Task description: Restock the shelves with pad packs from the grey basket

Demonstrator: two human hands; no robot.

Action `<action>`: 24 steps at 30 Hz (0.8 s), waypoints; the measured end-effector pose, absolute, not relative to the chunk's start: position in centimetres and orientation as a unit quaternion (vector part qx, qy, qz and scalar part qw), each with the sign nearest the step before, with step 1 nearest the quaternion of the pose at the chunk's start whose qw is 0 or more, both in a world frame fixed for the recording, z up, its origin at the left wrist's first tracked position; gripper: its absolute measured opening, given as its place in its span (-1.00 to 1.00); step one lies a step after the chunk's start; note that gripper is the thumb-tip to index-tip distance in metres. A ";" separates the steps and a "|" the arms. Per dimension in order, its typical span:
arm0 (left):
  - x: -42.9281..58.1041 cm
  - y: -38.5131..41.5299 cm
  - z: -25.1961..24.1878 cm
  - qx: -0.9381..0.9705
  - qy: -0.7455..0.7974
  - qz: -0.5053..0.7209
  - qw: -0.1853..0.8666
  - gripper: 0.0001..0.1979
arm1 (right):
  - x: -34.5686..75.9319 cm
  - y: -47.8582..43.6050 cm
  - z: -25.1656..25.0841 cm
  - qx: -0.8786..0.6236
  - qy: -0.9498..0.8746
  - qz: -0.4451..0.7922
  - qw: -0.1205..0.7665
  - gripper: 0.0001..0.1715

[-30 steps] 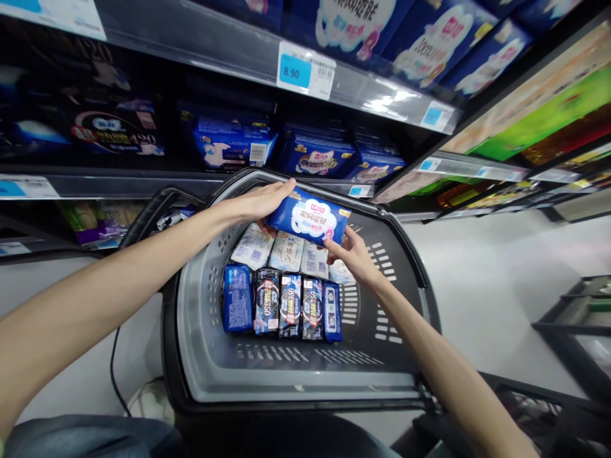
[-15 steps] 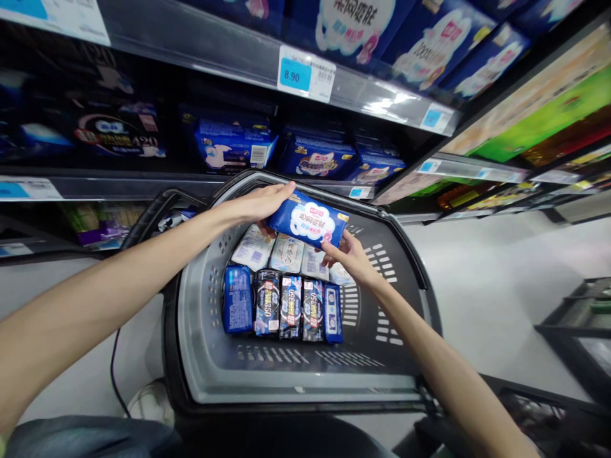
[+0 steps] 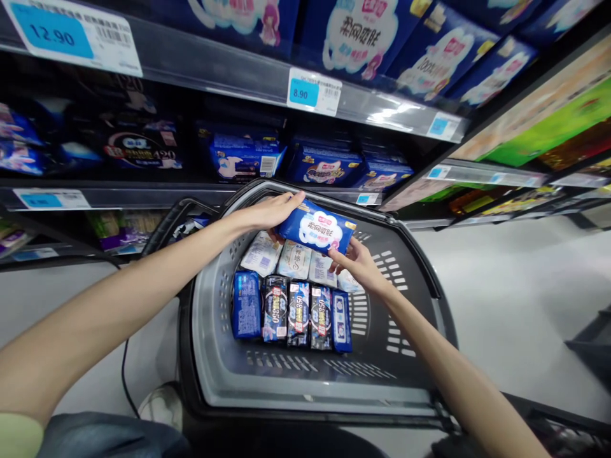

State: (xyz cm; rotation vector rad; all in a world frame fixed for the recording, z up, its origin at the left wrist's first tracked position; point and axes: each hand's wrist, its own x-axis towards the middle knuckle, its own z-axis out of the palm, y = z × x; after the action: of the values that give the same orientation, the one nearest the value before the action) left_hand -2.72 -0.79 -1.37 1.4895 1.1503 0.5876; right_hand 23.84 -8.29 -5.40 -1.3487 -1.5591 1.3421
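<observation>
Between my two hands is a blue pack of sanitary pads with a white cloud label, held above the grey shopping basket. My left hand grips its left end, thumb on the top edge. On the right end, my right hand pinches the lower corner. Beneath lie several white packs in a row, partly hidden by the blue pack and my hands. Closer to me stands a row of black packs with a dark blue pack at its left and a slim blue pack at its right.
Ahead, a shelf carries large blue packs. Below it, more blue packs and black packs sit near the basket's far rim. Green packages fill shelves at the right. A cable lies on the floor at the left.
The whole scene has shifted slightly right and down in view. Both hands keep hold of the blue pack, which stays over the basket at nearly the same spot.
</observation>
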 end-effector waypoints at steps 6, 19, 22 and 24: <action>-2.7 -1.0 -1.1 0.628 0.492 0.243 0.552 -0.31 | 23.7 -8.4 -5.6 -0.529 -0.622 0.483 0.315 -0.46; -2.7 -0.8 -1.5 0.641 0.485 0.245 0.542 -0.35 | 24.2 -8.6 -5.9 -0.559 -0.688 0.376 0.270 -0.51; -2.7 -0.8 -1.5 0.645 0.486 0.239 0.540 -0.33 | 24.2 -8.5 -6.1 -0.560 -0.687 0.374 0.273 -0.52; -2.8 -0.8 -1.4 0.647 0.488 0.233 0.537 -0.32 | 24.2 -8.5 -6.2 -0.561 -0.684 0.375 0.277 -0.51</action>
State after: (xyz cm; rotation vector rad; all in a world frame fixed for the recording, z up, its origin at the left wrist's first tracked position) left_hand -2.78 -0.78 -1.36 1.5401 1.1606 0.5556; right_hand 24.19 -8.53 -6.16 -1.5051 -1.8366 1.0078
